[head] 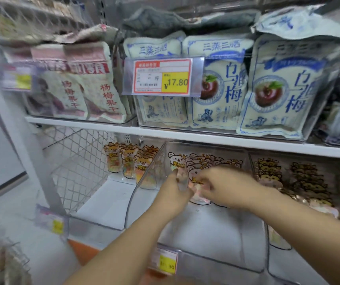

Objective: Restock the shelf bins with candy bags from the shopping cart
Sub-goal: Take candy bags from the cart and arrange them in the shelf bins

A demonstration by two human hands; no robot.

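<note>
1. Task item. The candy bag (193, 174) stands upright at the front of a row of matching bear-printed bags (218, 162). Its long axis runs vertically, the bear-head end points up and the printed face points toward me. It sits inside the middle clear bin (206, 257) on the lower shelf, at the rear half; the front half of the bin floor is bare.

2. Left grip (175, 194). I see it reaching into the bin from the left, thumb raised, fingers curled round the left edge of the bag. Motion blur hides the exact contact.

3. Right grip (224, 186). It reaches in from the right, fingertips pinching the bag's right side at mid-height. Both grips sit just beside each other on the same bag.

4. Surroundings. The left bin holds orange animal-printed bags (128, 164), upright. The right bin holds yellow tiger-printed bags (278, 171), leaning back. A white shelf board (185, 137) runs above, carrying blue-and-white plum bags (220, 85), upright, with a price tag (161, 77) hanging in front. A wire basket (2, 262), blurred, shows at lower left.
</note>
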